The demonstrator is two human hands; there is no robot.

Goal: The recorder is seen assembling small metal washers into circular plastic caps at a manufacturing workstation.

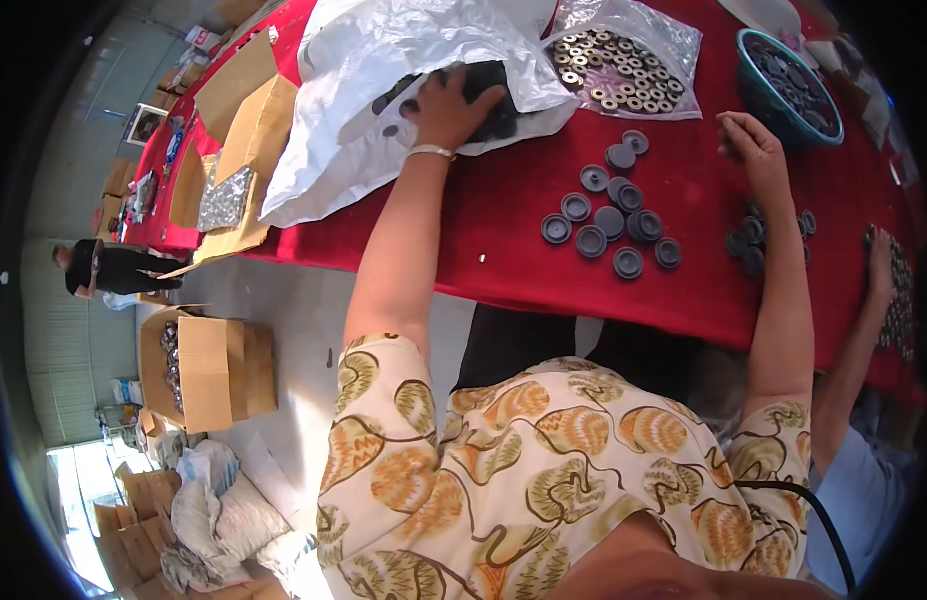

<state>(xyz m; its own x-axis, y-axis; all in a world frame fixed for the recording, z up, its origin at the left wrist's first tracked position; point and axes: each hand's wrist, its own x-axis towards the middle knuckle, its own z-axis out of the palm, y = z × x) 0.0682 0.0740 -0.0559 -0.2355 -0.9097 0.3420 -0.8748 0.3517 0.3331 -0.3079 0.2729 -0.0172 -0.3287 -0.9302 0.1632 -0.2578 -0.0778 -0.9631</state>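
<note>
My left hand (450, 108) reaches into the mouth of a large white plastic bag (359, 165). Its fingers are spread over dark pieces inside, whose shape I cannot make out. Above the red cloth my right hand (752, 138) is closed, its fingers curled together; whatever they hold, if anything, is hidden. Between my two hands, several round grey plastic caps (610, 222) lie loosely scattered. More grey caps (752, 232) sit partly behind my right forearm. Just beyond my right hand stands a teal basin (746, 85) filled with dark grey pieces.
A clear bag of metal rings (624, 80) lies at the far middle of the red table (484, 262). An open carton (259, 130) with a clear bag of small parts stands left. At right, another person's hand (881, 265) rests by small dark pieces. Cartons (234, 365) and sacks (224, 500) occupy the floor.
</note>
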